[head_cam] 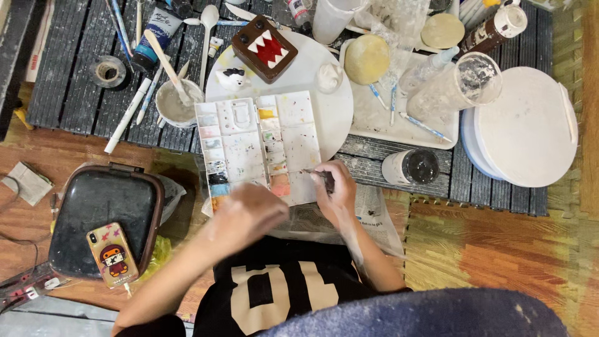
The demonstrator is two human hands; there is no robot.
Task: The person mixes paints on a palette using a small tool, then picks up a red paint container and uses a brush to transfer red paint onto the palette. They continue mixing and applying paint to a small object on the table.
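Currently the right hand (334, 187) pinches a small dark brush-like tool over the paint palette's (256, 146) near edge; the blurred left hand (246, 215) hovers just below it, grip unclear. A careless sweep could likely smear wet paint or nudge the water jar (413, 166). Open room lies on the newspaper (374, 215).

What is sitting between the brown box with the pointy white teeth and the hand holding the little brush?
The white paint palette lies between the brown toothy box and the right hand with its brush, seen in the head view.
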